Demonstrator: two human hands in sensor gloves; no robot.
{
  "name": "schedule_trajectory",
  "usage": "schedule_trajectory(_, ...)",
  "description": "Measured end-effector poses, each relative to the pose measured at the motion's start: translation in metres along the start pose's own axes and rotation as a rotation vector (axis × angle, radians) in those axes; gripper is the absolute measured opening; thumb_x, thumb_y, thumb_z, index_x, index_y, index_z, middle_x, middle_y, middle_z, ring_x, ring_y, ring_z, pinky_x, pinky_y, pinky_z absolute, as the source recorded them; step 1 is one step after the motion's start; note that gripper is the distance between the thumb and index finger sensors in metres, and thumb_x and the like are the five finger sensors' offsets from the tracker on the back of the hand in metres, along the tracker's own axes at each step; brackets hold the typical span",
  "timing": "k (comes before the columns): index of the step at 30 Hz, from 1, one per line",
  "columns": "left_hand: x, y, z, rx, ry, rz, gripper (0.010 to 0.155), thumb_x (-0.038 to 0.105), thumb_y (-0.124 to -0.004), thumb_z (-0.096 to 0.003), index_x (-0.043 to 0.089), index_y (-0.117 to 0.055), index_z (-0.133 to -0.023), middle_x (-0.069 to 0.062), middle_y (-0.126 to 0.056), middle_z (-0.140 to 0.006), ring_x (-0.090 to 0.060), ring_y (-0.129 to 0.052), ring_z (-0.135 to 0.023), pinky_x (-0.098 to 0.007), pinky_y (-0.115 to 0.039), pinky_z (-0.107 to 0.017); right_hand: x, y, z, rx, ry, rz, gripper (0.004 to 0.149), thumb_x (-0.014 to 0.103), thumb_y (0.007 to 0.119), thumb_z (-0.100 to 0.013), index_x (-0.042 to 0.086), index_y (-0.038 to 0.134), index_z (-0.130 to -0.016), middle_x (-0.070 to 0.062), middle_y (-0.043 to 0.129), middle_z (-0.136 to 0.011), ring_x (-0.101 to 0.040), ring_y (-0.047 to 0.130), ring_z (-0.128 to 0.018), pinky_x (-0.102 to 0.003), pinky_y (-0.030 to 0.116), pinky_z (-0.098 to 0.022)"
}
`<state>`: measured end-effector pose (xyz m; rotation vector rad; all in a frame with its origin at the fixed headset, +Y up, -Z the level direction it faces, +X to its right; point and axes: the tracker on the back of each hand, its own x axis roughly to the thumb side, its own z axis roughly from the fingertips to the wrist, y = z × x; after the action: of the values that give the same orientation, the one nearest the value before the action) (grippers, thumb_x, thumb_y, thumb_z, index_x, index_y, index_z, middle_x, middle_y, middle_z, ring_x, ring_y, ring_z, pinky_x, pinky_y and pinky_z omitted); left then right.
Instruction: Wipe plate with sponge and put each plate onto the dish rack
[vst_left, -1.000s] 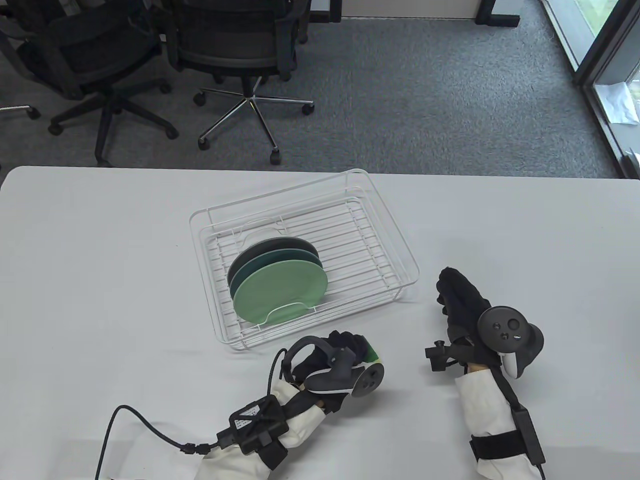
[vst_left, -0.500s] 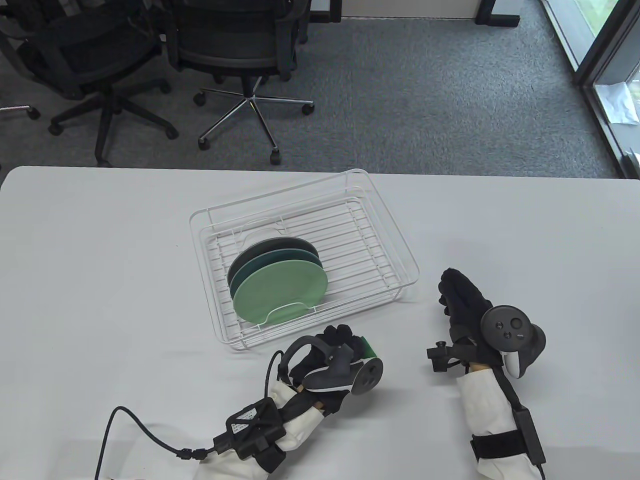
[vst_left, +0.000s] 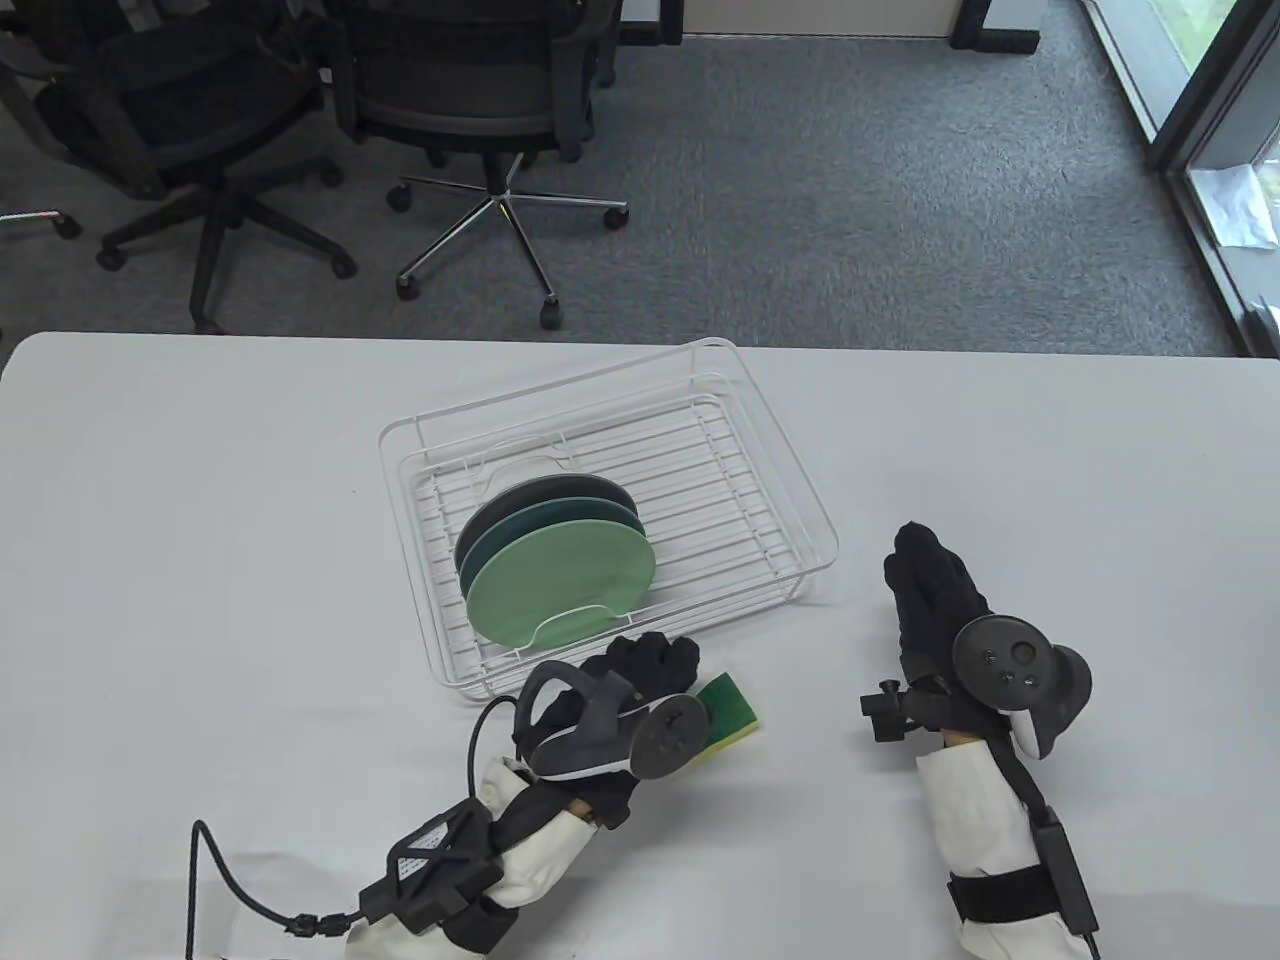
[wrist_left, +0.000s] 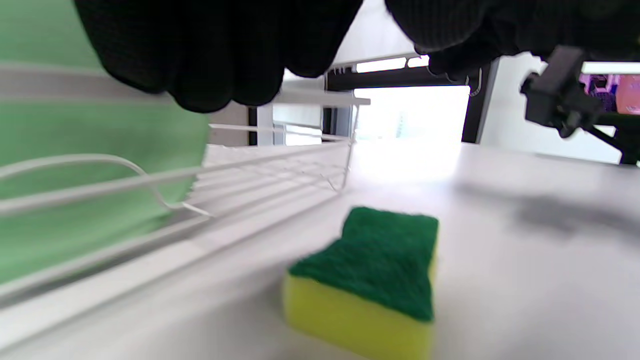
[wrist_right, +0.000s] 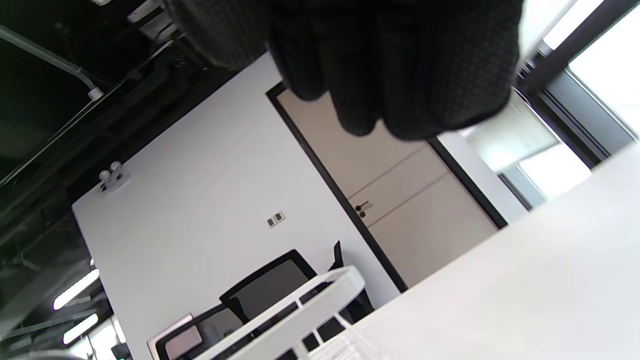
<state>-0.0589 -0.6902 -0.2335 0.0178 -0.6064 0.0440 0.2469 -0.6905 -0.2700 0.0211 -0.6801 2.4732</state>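
Three plates stand on edge in the white wire dish rack (vst_left: 833, 545): a light green plate (vst_left: 560, 585) in front, a teal one (vst_left: 520, 525) behind it and a dark grey one at the back. The green-and-yellow sponge (vst_left: 728, 708) lies free on the table just before the rack's near right corner. My left hand (vst_left: 652, 662) hovers beside it to the left with relaxed fingers and holds nothing. The left wrist view shows the sponge (wrist_left: 370, 270) below my fingers (wrist_left: 210, 60), with the green plate (wrist_left: 75, 150) at left. My right hand (vst_left: 935, 590) rests flat, empty, right of the rack.
Office chairs (vst_left: 480, 110) stand on the grey carpet beyond the table's far edge. A black cable (vst_left: 225, 880) trails from my left wrist near the front edge. The rack's right half (vst_left: 720, 480) holds no plates.
My left hand has let go of the sponge and drawn back to the left; the sponge now lies on the table. My right hand has barely shifted.
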Motion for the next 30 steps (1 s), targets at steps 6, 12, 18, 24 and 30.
schedule_trajectory(6, -0.039, 0.027, 0.033, 0.244, 0.140, -0.096, 0.073, 0.050, -0.065, -0.0565, 0.005, -0.061, -0.114, -0.027, -0.081, -0.103, -0.048, -0.089, -0.084, -0.054, -0.082, -0.058, 0.020, 0.005, 0.011, 0.013, -0.162, 0.157, 0.055, 0.032, 0.063, -0.063, 0.003, 0.057, -0.109, -0.032, 0.064, -0.105, -0.056, 0.050, -0.094, -0.062, 0.053, -0.068)
schedule_trajectory(12, -0.071, 0.030, 0.060, 0.379, 0.274, -0.214, 0.082, 0.052, -0.061, -0.0570, 0.001, -0.045, -0.119, -0.037, -0.060, -0.114, -0.064, -0.064, -0.097, -0.066, -0.067, -0.067, 0.039, 0.011, 0.020, 0.071, -0.288, 0.312, 0.061, 0.039, 0.060, -0.063, 0.006, 0.049, -0.114, -0.031, 0.052, -0.113, -0.054, 0.028, -0.100, -0.065, 0.033, -0.070)
schedule_trajectory(18, -0.102, 0.011, 0.076, 0.322, 0.369, -0.202, 0.091, 0.058, -0.056, -0.0564, -0.002, -0.028, -0.120, -0.043, -0.037, -0.119, -0.072, -0.036, -0.100, -0.077, -0.045, -0.070, 0.048, 0.018, 0.031, 0.114, -0.355, 0.441, 0.067, 0.045, 0.054, -0.063, 0.010, 0.036, -0.117, -0.028, 0.035, -0.119, -0.052, 0.012, -0.100, -0.067, 0.019, -0.068)
schedule_trajectory(24, -0.130, -0.005, 0.087, 0.176, 0.414, -0.142, 0.094, 0.060, -0.052, -0.0558, -0.001, -0.020, -0.120, -0.045, -0.021, -0.117, -0.072, -0.020, -0.099, -0.082, -0.032, -0.067, 0.043, 0.020, 0.034, 0.142, -0.328, 0.491, 0.070, 0.047, 0.050, -0.063, 0.009, 0.028, -0.118, -0.028, 0.026, -0.120, -0.053, 0.003, -0.098, -0.068, 0.011, -0.065)
schedule_trajectory(30, -0.140, -0.015, 0.088, 0.110, 0.428, -0.119, 0.094, 0.061, -0.051, -0.0556, -0.001, -0.019, -0.119, -0.045, -0.019, -0.117, -0.072, -0.017, -0.099, -0.082, -0.029, -0.067, 0.028, 0.019, 0.035, 0.149, -0.291, 0.514, 0.072, 0.048, 0.049, -0.063, 0.008, 0.026, -0.118, -0.028, 0.023, -0.120, -0.052, 0.001, -0.098, -0.068, 0.009, -0.064)
